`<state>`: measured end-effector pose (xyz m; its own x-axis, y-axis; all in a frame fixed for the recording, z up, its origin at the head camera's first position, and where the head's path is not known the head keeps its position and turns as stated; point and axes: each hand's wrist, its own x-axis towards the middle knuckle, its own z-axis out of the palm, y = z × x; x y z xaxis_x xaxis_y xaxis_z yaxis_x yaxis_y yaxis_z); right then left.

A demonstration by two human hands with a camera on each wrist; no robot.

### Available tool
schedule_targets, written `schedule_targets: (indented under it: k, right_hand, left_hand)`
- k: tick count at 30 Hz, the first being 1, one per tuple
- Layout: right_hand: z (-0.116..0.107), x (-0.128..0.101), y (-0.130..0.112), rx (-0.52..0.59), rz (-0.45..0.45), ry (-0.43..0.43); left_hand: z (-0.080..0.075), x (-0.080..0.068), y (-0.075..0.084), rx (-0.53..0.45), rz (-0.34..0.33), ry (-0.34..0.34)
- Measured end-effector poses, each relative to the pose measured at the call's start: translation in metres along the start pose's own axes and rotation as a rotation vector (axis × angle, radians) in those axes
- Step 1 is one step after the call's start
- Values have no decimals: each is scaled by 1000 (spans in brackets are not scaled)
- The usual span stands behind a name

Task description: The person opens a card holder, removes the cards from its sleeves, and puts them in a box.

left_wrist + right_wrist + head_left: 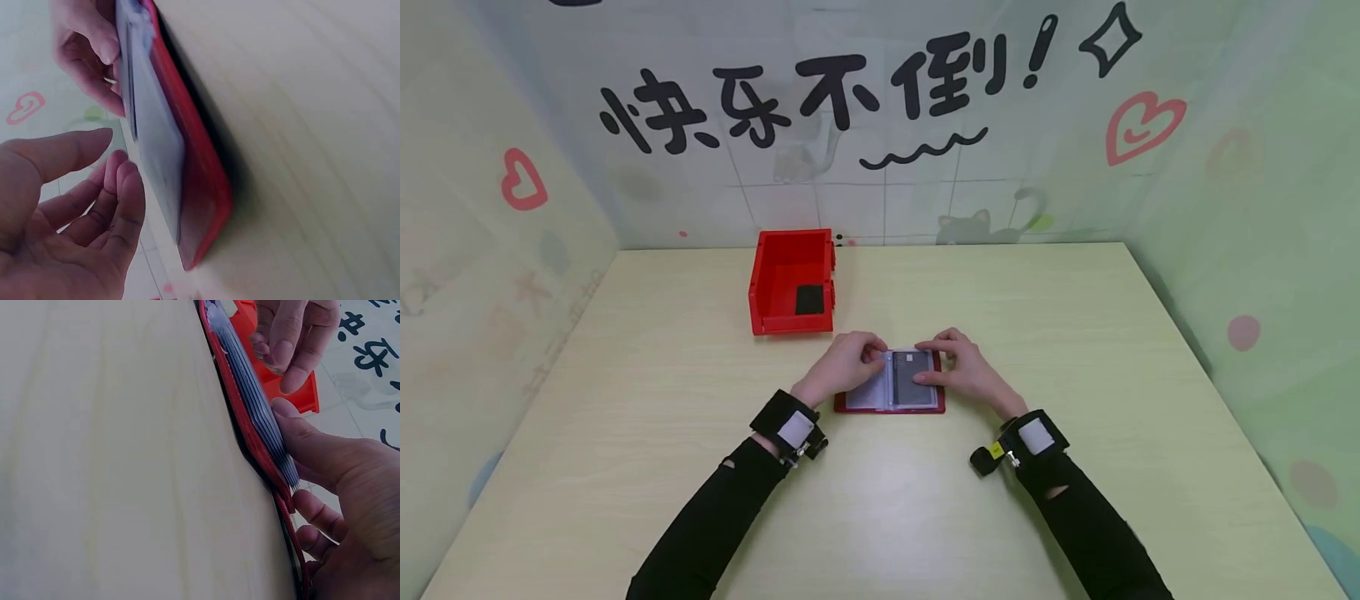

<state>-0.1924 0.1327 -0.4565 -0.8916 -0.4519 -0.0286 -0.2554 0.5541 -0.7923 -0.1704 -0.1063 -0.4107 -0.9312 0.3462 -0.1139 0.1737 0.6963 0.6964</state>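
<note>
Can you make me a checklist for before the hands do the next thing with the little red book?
1. Red book lying open: ok.
2. Right hand holding the book's edge: ok.
3. Left hand gripping something: not ok, it holds nothing.
4. Dark card showing on the book's right side: ok.
5. Card pushed all the way in: cannot tell.
6. Red bin out of the hands' way: ok, it's behind the left hand.

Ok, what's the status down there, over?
Right hand gripping open card holder. Left hand close by, holding nothing. Red bin beyond, seemingly not in the way.
</note>
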Motion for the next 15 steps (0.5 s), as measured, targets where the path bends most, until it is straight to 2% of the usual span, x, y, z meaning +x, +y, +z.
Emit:
schedule_targets:
  k: [7, 15]
  right_hand:
    - [1, 1, 2, -14, -18, 15]
    - [1, 0, 0, -18, -9, 10]
  left_hand:
    - [5, 8, 6, -70, -58, 14]
    - [8, 14, 4, -125, -136, -18]
